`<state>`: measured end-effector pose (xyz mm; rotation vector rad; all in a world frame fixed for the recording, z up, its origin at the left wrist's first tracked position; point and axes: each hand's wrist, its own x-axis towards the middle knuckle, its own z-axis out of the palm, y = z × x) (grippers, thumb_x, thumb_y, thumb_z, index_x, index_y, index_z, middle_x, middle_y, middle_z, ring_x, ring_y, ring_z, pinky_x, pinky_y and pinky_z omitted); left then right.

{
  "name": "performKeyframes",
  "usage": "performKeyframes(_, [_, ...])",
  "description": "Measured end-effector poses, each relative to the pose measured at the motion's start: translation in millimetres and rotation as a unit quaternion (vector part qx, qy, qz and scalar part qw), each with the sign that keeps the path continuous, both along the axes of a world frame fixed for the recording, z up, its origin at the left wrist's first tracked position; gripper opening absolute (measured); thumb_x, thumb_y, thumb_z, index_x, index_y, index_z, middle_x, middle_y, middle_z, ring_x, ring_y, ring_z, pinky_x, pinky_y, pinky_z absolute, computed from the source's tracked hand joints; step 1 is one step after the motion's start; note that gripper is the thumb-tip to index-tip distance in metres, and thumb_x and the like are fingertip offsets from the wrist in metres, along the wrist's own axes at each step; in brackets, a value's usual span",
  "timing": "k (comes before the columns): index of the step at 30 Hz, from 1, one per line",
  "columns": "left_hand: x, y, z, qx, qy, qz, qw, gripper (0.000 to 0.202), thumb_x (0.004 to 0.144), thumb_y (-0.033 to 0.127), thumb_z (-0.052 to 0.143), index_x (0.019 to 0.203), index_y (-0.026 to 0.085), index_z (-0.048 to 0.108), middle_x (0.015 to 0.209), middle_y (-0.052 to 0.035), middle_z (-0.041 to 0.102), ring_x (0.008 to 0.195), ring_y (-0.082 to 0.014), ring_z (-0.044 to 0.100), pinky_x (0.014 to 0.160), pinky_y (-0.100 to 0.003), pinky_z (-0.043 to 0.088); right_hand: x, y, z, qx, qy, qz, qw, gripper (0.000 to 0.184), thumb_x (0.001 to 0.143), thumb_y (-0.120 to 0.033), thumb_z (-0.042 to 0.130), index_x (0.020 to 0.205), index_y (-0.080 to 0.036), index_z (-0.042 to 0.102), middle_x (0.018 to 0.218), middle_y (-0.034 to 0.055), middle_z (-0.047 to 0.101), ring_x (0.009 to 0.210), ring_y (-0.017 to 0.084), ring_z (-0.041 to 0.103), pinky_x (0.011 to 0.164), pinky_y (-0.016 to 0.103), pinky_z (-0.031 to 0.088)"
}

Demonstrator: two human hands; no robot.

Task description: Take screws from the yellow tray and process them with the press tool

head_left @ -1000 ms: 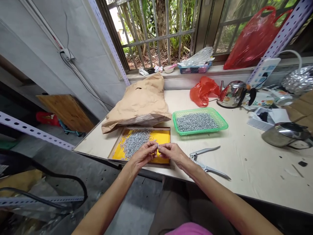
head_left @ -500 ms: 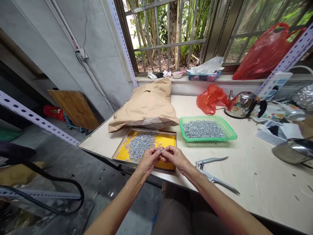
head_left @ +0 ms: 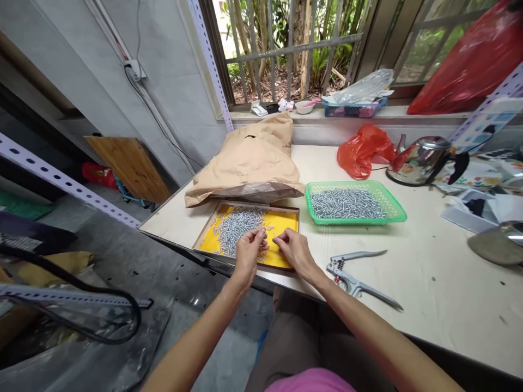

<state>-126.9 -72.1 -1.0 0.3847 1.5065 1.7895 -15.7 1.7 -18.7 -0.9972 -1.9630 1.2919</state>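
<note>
Yellow tray (head_left: 286,220), fingers (head_left: 256,235) hiding small screws (head_left: 237,226)

Pale wooden tabletop (head_left: 429,283): tan crumpled paper sack (head_left: 249,158); green plastic mesh basket (head_left: 394,209) of small metal parts; metal hand pliers (head_left: 359,275); red plastic bag (head_left: 363,155); shiny steel kettle (head_left: 420,160).
</note>
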Motion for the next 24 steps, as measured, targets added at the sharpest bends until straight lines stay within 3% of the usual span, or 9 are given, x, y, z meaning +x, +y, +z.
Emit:
performKeyframes(6, [8, 0, 14.9, -0.025, 0.085, -0.047, 0.995, 0.041, 0.062, 0.043, 0.079, 0.089, 0.014, 0.069, 0.076, -0.0011, 0.065, 0.06, -0.0079, 0.056, 0.059, -0.022, 0.05, 12, 0, 12.7, 0.131, -0.01, 0.072, 0.989, 0.019, 0.094, -0.029, 0.05, 0.093, -0.017, 0.066, 0.09, 0.0065, 0.068, 0.081, 0.017, 0.06, 0.075, 0.029, 0.043])
performKeyframes(12, [38, 2, 24.5, -0.023, 0.05, -0.111, 0.992, 0.04, 0.058, 0.04, 0.083, 0.087, 0.014, 0.071, 0.079, -0.0016, 0.068, 0.06, -0.0081, 0.058, 0.062, -0.022, 0.05, 51, -13, 27.7, 0.162, 0.012, 0.026, 0.986, 0.022, 0.096, -0.03, 0.047, 0.085, -0.019, 0.063, 0.082, 0.0026, 0.063, 0.076, 0.014, 0.057, 0.072, 0.025, 0.042])
performKeyframes(18, [92, -3, 14.6, -0.045, -0.031, -0.223, 0.973, 0.039, 0.055, 0.038, 0.085, 0.082, 0.013, 0.072, 0.074, -0.0023, 0.067, 0.058, -0.0089, 0.057, 0.061, -0.023, 0.05, 120, -36, 20.5, 0.174, 0.011, -0.049, 0.983, 0.022, 0.097, -0.03, 0.045, 0.086, -0.019, 0.062, 0.081, 0.0037, 0.061, 0.075, 0.016, 0.057, 0.071, 0.027, 0.044])
performKeyframes(24, [116, 7, -0.3, -0.125, 0.079, -0.31, 0.939, 0.035, 0.06, 0.044, 0.079, 0.072, 0.013, 0.07, 0.059, 0.0004, 0.06, 0.048, -0.0082, 0.048, 0.045, -0.02, 0.041, 189, -40, 5.0, 0.23, -0.101, -0.072, 0.965, 0.023, 0.098, -0.025, 0.043, 0.104, -0.02, 0.065, 0.095, 0.0071, 0.063, 0.089, 0.019, 0.058, 0.08, 0.032, 0.047])
